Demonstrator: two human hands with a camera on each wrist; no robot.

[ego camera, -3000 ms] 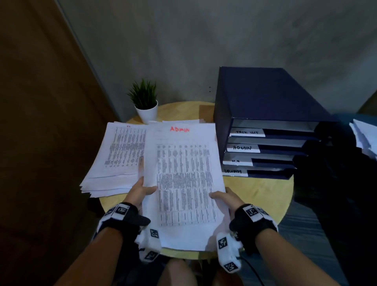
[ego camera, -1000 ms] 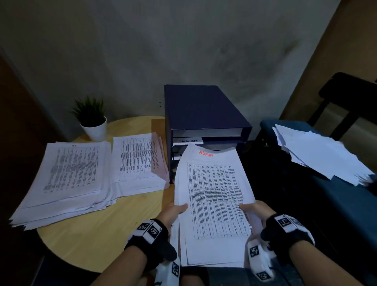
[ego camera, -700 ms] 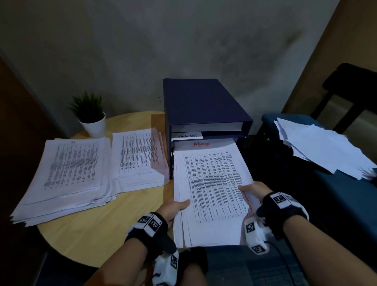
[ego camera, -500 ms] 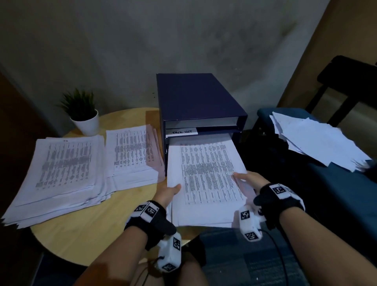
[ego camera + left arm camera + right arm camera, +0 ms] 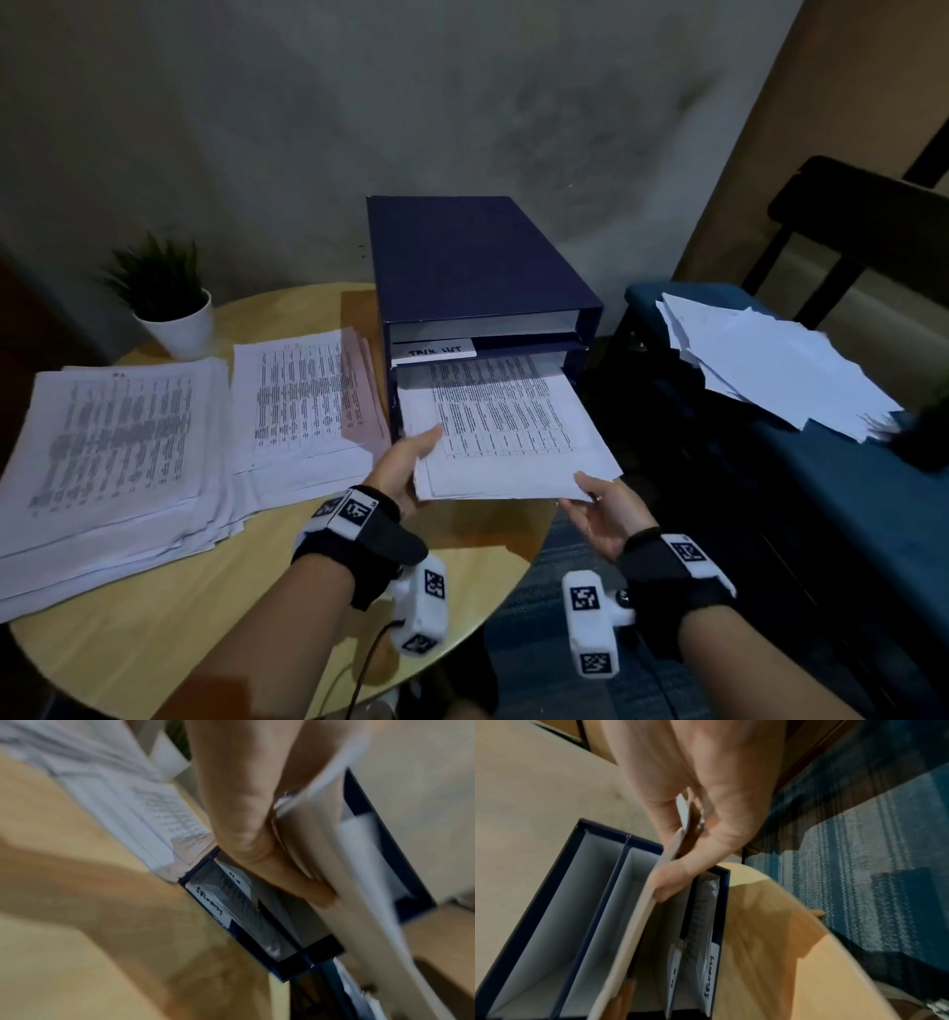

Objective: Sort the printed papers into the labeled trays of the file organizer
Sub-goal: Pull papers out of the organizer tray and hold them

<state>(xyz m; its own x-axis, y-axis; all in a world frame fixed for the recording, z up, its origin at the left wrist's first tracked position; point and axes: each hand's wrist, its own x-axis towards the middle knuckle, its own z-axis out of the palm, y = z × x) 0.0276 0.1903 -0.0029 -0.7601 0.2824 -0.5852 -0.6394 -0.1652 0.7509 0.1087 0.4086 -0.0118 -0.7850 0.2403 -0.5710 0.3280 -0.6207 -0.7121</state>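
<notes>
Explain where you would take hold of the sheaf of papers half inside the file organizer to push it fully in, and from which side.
Take the sheaf of papers at its near edge, the only part outside the file organizer, coming from the front. The far half already sits in the tray under the TASK LIST label. The left hand and right hand grip its near corners, which should keep the limp sheets level.

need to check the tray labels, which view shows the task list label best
The head view: the task list label faces the camera, readable, just above the papers sliding into the organizer. Both wrist views show only the lower labels, blurred and sideways.
</notes>
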